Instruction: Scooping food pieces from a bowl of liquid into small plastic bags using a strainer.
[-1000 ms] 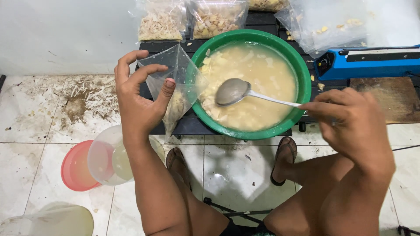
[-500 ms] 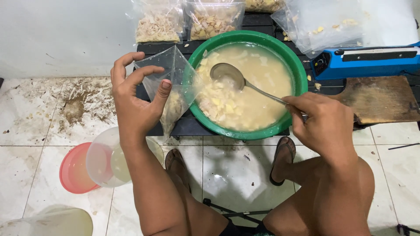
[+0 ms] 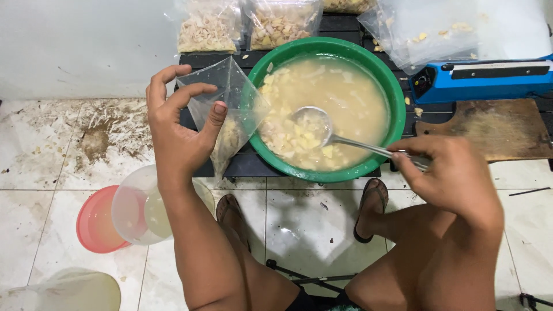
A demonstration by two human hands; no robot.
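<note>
Clear bag [image 3: 230,109] pinched in left hand [image 3: 178,129]; right hand [image 3: 449,173] grips spoon [image 3: 322,129] over green bowl [image 3: 391,86].

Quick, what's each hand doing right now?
Left hand: closed on the clear plastic bag, holding it open.
Right hand: closed on the metal spoon, its bowl in the green basin.

Just one view here, a head cam looking pretty much straight down, close in. Green bowl [image 3: 328,109] sits up at 12 o'clock, knees at 6, tiled floor [image 3: 52,173] out toward 9.
</note>
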